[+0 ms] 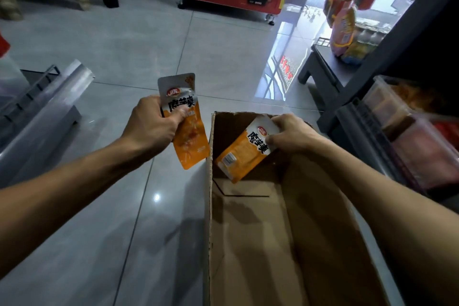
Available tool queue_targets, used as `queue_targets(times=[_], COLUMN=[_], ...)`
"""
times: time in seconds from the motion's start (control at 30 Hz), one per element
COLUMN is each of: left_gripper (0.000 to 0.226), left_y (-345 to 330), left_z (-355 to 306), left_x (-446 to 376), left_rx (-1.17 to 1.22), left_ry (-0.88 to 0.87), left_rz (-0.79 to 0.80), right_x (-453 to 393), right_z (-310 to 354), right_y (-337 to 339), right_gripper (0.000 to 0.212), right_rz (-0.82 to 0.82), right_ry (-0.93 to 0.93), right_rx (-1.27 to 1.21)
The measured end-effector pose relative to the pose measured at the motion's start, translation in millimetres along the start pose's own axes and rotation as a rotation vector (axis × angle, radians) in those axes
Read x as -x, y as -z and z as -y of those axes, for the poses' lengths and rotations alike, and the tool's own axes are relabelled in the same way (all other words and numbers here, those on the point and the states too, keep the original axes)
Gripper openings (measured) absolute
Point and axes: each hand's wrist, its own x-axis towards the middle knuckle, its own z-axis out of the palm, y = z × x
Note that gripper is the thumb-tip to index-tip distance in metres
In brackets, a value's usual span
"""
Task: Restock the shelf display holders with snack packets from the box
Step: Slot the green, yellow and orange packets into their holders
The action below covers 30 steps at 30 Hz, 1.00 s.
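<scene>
While the cardboard box (pixel 273 243) showed only bare bottom, our left hand (pixel 151 124) gripped one orange snack packet (pixel 186 126) left of the box, and our right hand's (pixel 290 134) fingers pinched a second packet (pixel 246 151) above the box's far end. We judged restocking nearly finished; both packets awaited the clear display holders (pixel 409 131) right of the box.

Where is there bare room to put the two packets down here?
Bare floor lies between the box and the rack at left. The box bottom looks bare too. The shelf at right is crowded with bins.
</scene>
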Motion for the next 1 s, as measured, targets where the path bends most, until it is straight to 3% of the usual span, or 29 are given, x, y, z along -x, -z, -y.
queue_targets(times=[0.23, 0.3, 0.4, 0.5, 0.63, 0.73, 0.8, 0.9, 1.0], left_gripper=[0.027, 0.021, 0.033, 0.051, 0.053, 0.052, 0.045, 0.042, 0.039], left_y=[-13, -17, -16, -5, 13, 25, 35, 43, 43], left_z=[-26, -31, -39, -38, -29, -18, -7, 9, 18], left_x=[-1, 4, 13, 13, 16, 17, 16, 16, 21], left_rx=[-0.036, 0.064, 0.228, 0.345, 0.222, 0.152, 0.122, 0.061, -0.001], left_ry=[-0.129, -0.081, 0.05, 0.151, 0.152, 0.18, 0.212, 0.23, 0.235], left_rz=[0.048, 0.2, 0.451, 0.522, 0.505, 0.399, 0.332, 0.269, 0.242], right_x=[50, 59, 60, 53, 43, 31, 24, 27, 37], right_z=[25, 38, 56, 66, 78, 74, 57, 25, 9], right_y=[64, 66, 54, 41, 20, -9, -35, -83, -117], right_gripper=[0.004, 0.005, 0.005, 0.008, 0.01, 0.012, 0.011, 0.017, 0.039], right_rz=[0.103, 0.118, 0.109, 0.058, 0.016, -0.12, -0.138, 0.113, 0.329], right_ry=[0.174, 0.22, 0.255, 0.262, 0.23, 0.179, 0.07, -0.106, -0.182], right_rx=[-0.235, -0.306, -0.301, -0.383, -0.536, -0.717, -0.691, -0.492, -0.318])
